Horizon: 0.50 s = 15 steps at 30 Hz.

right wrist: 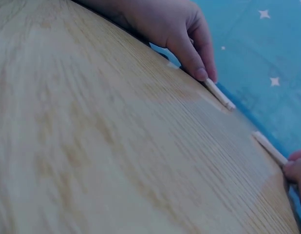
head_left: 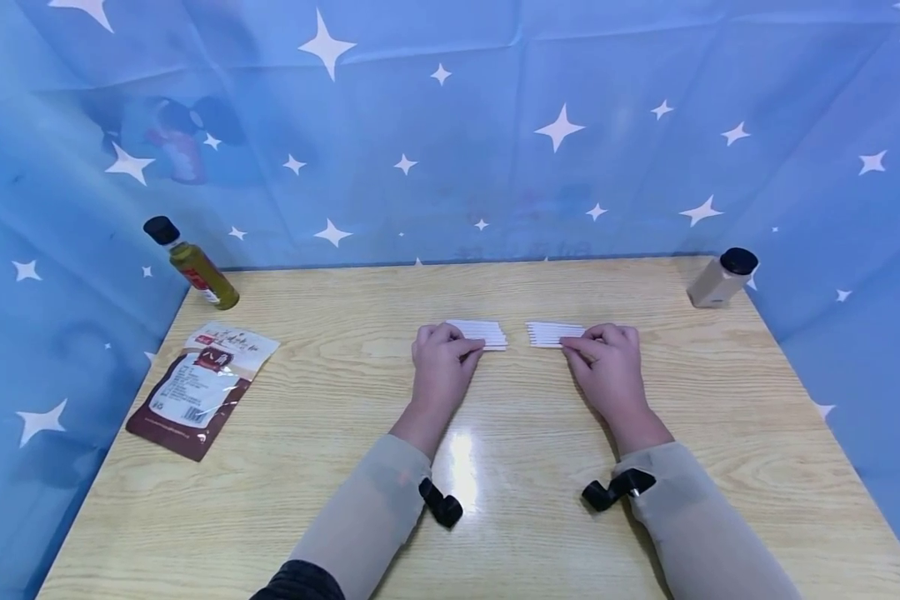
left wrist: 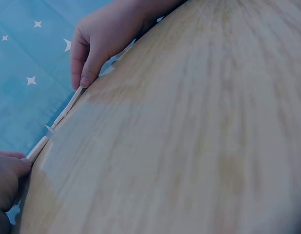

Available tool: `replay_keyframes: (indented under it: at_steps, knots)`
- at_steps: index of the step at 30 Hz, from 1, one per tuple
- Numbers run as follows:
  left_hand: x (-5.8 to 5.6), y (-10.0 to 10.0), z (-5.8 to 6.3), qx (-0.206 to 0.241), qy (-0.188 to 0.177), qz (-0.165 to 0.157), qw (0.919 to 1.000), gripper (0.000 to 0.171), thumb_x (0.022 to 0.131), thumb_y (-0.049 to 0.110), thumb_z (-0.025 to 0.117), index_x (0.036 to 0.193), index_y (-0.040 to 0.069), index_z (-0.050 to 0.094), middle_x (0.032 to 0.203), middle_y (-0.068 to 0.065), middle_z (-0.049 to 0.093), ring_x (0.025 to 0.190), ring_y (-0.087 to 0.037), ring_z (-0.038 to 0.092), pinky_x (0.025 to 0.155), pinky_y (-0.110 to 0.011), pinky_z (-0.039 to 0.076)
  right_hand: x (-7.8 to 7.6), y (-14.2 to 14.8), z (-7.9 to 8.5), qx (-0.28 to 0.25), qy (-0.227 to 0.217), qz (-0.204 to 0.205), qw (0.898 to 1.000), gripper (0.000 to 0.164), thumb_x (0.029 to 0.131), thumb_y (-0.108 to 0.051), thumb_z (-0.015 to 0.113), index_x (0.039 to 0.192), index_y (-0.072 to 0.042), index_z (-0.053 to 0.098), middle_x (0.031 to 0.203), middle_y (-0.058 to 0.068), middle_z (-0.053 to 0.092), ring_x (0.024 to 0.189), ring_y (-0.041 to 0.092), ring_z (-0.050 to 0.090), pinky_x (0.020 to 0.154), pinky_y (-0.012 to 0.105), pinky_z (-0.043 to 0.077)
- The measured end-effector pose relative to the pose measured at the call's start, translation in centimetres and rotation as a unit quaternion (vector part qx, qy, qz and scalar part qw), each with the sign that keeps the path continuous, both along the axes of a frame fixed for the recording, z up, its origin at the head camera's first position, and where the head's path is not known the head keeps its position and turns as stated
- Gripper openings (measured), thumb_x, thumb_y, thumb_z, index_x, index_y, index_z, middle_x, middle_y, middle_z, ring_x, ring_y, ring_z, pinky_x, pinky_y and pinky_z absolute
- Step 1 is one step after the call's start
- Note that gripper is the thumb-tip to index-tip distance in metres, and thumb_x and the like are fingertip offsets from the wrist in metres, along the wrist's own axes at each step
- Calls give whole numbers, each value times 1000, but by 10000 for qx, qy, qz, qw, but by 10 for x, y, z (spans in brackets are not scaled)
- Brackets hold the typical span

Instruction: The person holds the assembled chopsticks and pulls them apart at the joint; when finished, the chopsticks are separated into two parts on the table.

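Observation:
Two small rows of thin white sticks lie side by side near the back middle of the table in the head view, with a narrow gap between them. At the left row of white sticks [head_left: 474, 327], my left hand [head_left: 441, 362] pinches the outer end between thumb and fingers. My right hand [head_left: 609, 367] pinches the right row of white sticks [head_left: 544, 335] by its outer end in the same way. The inner ends point at each other, and the outer ends are hidden under the fingers. Both wrist views show the rows edge-on, low over the wood.
An oil bottle [head_left: 201, 271] with a black cap stands at the back left, with a brown and white packet [head_left: 198, 392] lying in front of it. A black-capped spice jar [head_left: 722, 279] is at the back right. Behind the wooden table [head_left: 510, 533] hangs a blue star-patterned curtain [head_left: 480, 150].

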<state>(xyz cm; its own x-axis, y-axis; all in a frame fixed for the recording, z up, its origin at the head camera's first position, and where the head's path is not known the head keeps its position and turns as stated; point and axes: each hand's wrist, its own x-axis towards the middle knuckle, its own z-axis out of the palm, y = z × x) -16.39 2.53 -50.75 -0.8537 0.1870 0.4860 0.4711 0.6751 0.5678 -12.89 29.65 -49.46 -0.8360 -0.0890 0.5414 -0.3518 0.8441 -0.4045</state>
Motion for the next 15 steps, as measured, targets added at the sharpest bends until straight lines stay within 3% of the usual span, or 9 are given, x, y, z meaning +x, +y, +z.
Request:
replay_keyframes:
  at_steps: [9,15]
  knots:
    - [2,-4,-1,4,26,59,10000,11,92,15,87,102,19,88,99,-3,68,102,-29,57,89,-51,45,-2,-6,0,-80,-121,-98,9998,11,88,0,86,99,-2,85,99,20,67,96,40,57,93,56,36]
    - [3,-7,-5,162,539,93,9984,7,91,18,88,98,19,88,95,-1,70,94,-26,59,81,-48,45,-3,-9,-2,-281,-298,-135,9991,11,91,-6,84,101,-3,84,100,18,67,99,39,55,95,55,36]
